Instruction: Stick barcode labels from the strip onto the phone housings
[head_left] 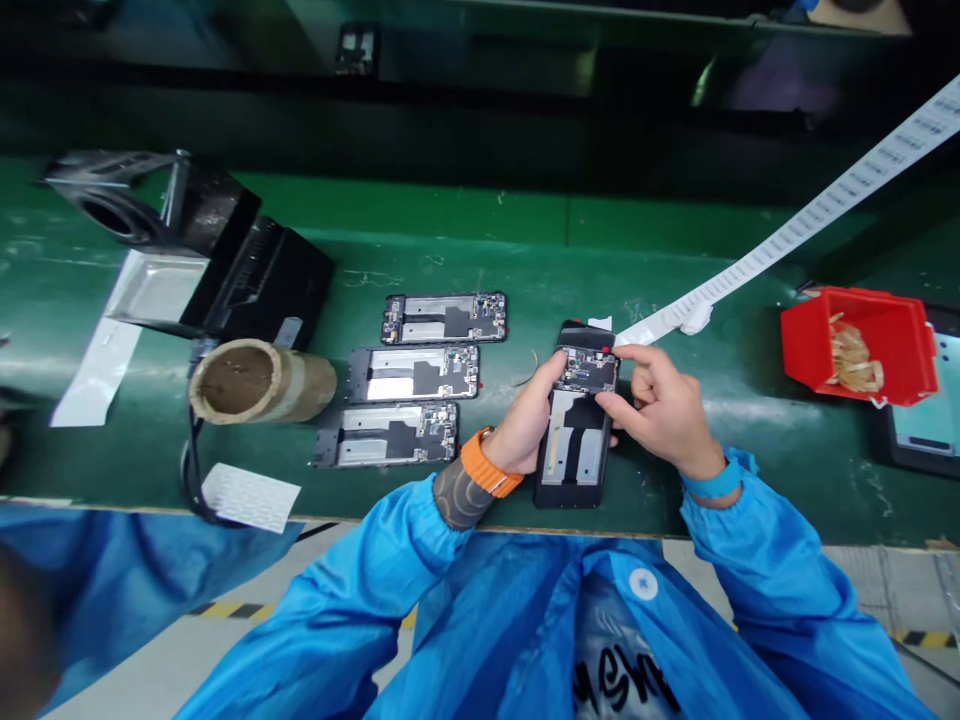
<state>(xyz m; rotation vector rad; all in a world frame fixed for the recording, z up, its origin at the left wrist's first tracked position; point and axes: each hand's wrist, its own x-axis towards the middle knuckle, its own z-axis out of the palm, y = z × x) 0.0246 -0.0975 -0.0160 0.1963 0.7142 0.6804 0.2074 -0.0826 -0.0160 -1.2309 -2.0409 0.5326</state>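
Note:
My left hand [529,420] grips the left edge of an opened phone body [574,450] that stands lengthwise on the green belt [525,260], its circuit board showing at the far end. My right hand [660,405] is pinched at the phone's upper right corner, fingertips on the board area; whatever it pinches is too small to make out. A long white label strip [817,205] runs from the upper right down to just behind the phone. Three more opened phone bodies [412,375] lie in a staggered row to the left.
A red bin [806,345] with tan scraps sits at the right, beside a dark tray [926,410]. A cardboard roll [259,380], a black device [225,250] and a white label sheet [251,495] stand at the left. Another person's blue sleeve [112,580] is at lower left.

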